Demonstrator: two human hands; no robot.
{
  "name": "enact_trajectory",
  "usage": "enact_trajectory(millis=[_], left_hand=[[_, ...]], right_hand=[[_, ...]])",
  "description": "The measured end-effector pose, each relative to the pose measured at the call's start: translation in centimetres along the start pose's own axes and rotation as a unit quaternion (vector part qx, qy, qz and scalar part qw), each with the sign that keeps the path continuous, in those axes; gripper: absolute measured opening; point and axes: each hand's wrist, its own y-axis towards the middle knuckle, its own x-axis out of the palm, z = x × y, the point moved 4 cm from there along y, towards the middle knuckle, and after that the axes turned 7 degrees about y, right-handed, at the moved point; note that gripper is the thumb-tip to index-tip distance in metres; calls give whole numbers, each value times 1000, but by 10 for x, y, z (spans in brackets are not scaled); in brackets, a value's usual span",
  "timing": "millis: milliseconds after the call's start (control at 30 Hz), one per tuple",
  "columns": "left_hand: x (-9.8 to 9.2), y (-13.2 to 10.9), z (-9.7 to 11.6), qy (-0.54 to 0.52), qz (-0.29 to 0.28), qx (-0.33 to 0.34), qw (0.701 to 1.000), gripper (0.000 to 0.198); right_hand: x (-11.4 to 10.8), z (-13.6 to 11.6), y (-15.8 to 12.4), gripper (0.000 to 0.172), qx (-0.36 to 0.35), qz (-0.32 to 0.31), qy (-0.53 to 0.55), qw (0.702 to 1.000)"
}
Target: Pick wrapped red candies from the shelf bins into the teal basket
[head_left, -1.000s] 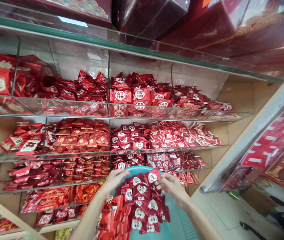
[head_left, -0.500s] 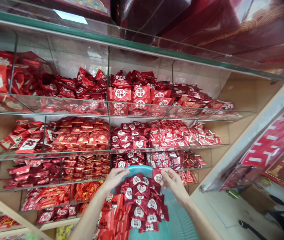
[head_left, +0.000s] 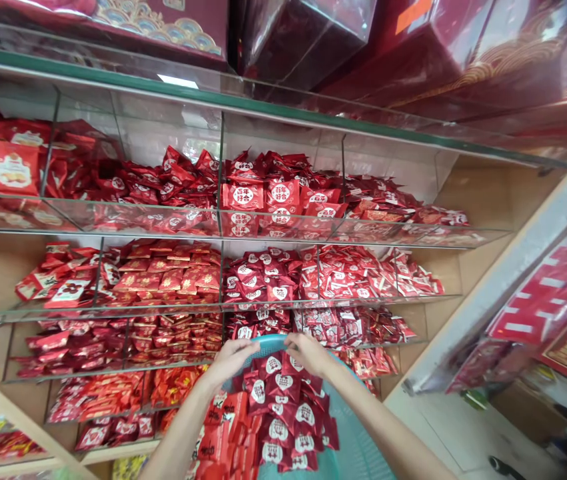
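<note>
A blue-green plastic basket [head_left: 363,437] is in front of me, below the shelves. Inside it are dark red packets with white heart-shaped labels [head_left: 283,420], piled beside several brighter red packets [head_left: 223,433]. My left hand [head_left: 236,357] is closed on the basket's far rim, left of the pile. My right hand [head_left: 309,353] is just across from it at the back of the pile, its fingers closed at a dark red packet [head_left: 293,365]. The fingertips partly cover that packet.
Glass-fronted shelves [head_left: 283,303] with dividers hold heaps of red packets. Large dark red boxes [head_left: 293,40] stand on the glass shelf above. At the right are a pale shelf edge [head_left: 508,267], hanging red goods [head_left: 548,293] and tiled floor [head_left: 428,427].
My right hand has moved left with the dark red packet, from the basket's right side to the back of the pile. My left hand stays at the rim. The view has shifted slightly.
</note>
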Motion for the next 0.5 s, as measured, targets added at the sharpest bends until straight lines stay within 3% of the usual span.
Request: enact_trajectory(millis=[200,300,500], left_hand=[[0,4,-7,-1,-9,4,1000,45],[1,6,-11,-9,-11,3,1000,46],[1,4,-11,7,-3,13,1000,46]], right_hand=[[-12,-2,-23,25,-34,17,-38,999],[-14,1,-37,25,-46,-21,-57,997],[-3,8,-45,42,-23,-73,-96,992]])
